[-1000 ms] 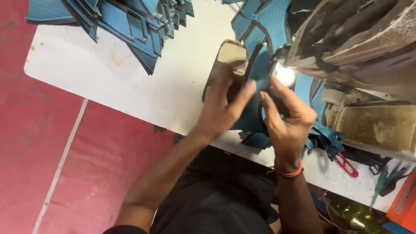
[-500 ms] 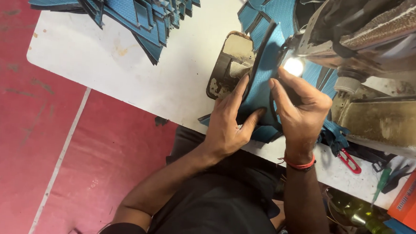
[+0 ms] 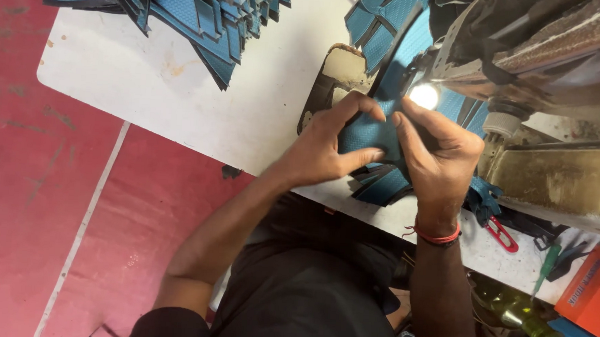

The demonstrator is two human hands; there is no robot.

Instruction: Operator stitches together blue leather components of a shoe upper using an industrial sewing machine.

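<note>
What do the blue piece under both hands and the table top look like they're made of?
Blue piece: seemingly a woven or embossed synthetic sheet, matte, shown by its fine grid texture and dark edging; it could be coated fabric. Table top: probably white laminate or painted board, smooth, scuffed and stained. The left hand and right hand press the piece flat.

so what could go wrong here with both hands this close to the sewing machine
1. Both hands, left hand and right hand, pinch the blue piece right beside the sewing machine head and its lamp; a fingertip could get caught.
2. Loose blue pieces lie under the hands near the table edge and might slide off.
</note>
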